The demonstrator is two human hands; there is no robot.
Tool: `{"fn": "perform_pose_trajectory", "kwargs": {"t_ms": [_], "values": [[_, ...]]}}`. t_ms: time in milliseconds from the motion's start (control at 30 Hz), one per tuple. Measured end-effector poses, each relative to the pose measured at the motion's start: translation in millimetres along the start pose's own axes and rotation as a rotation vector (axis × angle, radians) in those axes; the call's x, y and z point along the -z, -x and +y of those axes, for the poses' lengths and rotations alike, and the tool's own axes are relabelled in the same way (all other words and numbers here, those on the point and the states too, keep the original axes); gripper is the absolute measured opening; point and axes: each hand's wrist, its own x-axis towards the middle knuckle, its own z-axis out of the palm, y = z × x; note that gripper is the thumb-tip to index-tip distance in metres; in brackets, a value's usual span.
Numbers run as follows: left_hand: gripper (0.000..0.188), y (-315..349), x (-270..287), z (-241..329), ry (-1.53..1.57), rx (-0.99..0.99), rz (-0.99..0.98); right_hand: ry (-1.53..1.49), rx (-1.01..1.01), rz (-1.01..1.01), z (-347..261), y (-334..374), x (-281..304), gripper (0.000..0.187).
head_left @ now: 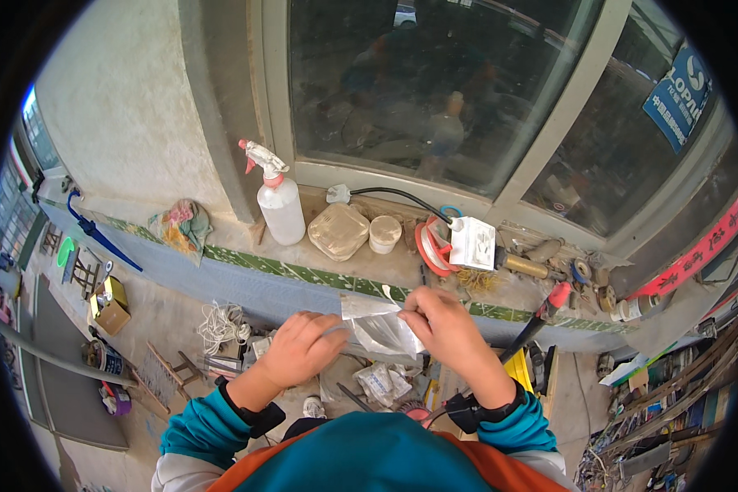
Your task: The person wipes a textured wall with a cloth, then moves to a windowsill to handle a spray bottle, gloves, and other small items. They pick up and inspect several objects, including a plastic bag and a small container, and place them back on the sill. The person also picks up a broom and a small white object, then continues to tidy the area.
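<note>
In front of the ledge, a crinkled silver foil sheet (377, 328) is stretched between my two hands. My left hand (307, 348) pinches its left edge with bent fingers. On the other side, my right hand (443, 321) grips the upper right part between thumb and fingers. A small pale strip (388, 293) sticks up beside the right fingertips; whether it belongs to the foil I cannot tell. The foil looks thin and shiny, and its lower part bulges.
Along the window ledge stand a spray bottle (280, 209), a dusty square container (339, 231), a round tub (384, 234), a red spool (435, 246) and a white box with a black cable (472, 243). A rag (182, 228) drapes the edge. White rope (223, 326) and clutter lie below.
</note>
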Motion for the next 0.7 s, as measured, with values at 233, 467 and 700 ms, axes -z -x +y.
{"fn": "perform_pose_trajectory", "kwargs": {"t_ms": [233, 467, 700], "values": [[0.051, 16.2, -13.7, -7.1, 0.181, 0.420, -0.053, -0.014, 0.051, -0.027, 2.4, 4.1, -2.0, 0.019], [0.047, 11.7, -21.4, -13.6, 0.483, 0.542, -0.198, -0.024, 0.103, -0.034, 1.6, 4.1, -7.9, 0.018], [0.025, 17.1, -32.8, -18.6, 0.761, 0.849, -0.241, 0.091, 0.225, 0.028, 4.5, 9.7, -10.0, 0.019]]}}
